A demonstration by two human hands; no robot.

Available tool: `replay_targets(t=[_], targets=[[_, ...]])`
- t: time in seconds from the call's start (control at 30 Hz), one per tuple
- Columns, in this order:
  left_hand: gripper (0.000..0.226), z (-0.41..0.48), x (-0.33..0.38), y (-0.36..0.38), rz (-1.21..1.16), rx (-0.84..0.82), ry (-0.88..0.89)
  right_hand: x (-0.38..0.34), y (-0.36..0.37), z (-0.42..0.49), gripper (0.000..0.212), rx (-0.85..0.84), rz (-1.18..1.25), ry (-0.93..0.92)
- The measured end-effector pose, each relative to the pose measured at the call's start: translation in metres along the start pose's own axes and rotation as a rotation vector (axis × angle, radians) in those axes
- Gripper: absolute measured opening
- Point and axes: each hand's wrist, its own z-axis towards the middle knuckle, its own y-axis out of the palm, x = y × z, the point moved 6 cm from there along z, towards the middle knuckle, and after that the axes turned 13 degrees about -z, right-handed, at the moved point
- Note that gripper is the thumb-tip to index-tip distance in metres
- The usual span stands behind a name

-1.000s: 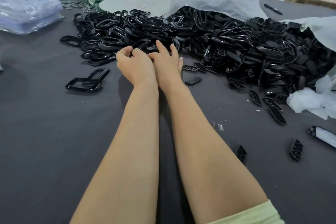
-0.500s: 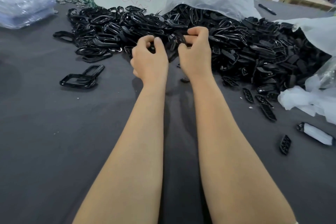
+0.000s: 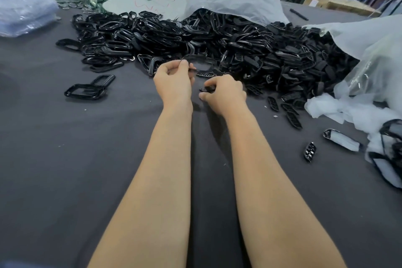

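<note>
two grips here: my left hand (image 3: 174,81) pinches a black frame (image 3: 202,58), my right hand (image 3: 225,93) clamps a small black insert (image 3: 207,89).

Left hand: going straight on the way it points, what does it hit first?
Probably the near edge of the pile of black frames, just beyond it. The left hand pinches one black frame, so that frame would touch the pile before the fingers do. Depth is unclear.
</note>
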Motion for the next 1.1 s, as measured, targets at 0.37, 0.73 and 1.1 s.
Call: replay_targets(t=[0.37,0.73,1.1], targets=[[0.009,-0.054,-0.034,0.022,-0.078,0.015,-0.108,0.023,-0.016,-0.034,0.027,0.02,-0.117,-0.092],[0.015,-0.049,-0.025,0.021,-0.107,0.078,0.014,0.015,-0.013,-0.041,0.025,0.114,-0.003,-0.03],[0.014,-0.063,-0.057,0.04,0.137,-0.145,-0.103,0.106,-0.038,-0.044,0.051,0.217,0.777,0.147]])
